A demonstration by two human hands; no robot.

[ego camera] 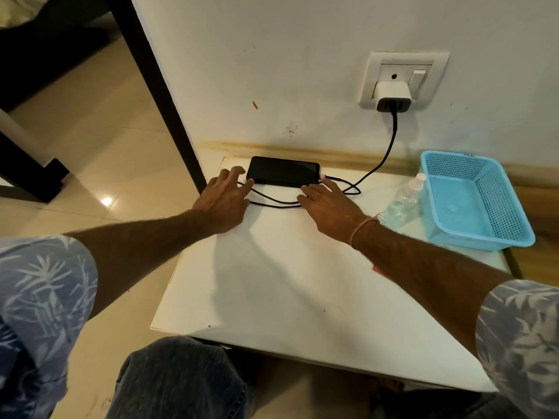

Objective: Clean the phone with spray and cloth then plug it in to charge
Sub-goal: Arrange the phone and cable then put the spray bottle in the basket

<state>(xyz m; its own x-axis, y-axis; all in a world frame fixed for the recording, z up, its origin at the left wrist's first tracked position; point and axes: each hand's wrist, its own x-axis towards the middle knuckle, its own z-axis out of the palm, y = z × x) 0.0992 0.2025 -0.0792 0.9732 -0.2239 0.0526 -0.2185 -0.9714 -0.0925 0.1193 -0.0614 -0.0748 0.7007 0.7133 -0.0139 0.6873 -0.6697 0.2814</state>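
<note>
A black phone (282,171) lies flat, screen dark, at the far edge of the white table (287,282) by the wall. A black cable (375,167) runs from the white charger (392,96) in the wall socket down to the phone's right end and loops in front of it. My left hand (225,201) rests on the table with relaxed fingers touching the phone's left end. At the phone's right front corner, my right hand (326,204) lies with its fingers spread. A clear spray bottle (403,202) lies to the right. No cloth is visible.
A light blue plastic basket (478,198) stands at the table's right edge, beside the bottle. A dark door frame (163,95) runs down to the table's left rear corner. Tiled floor lies to the left. My knee is under the front edge.
</note>
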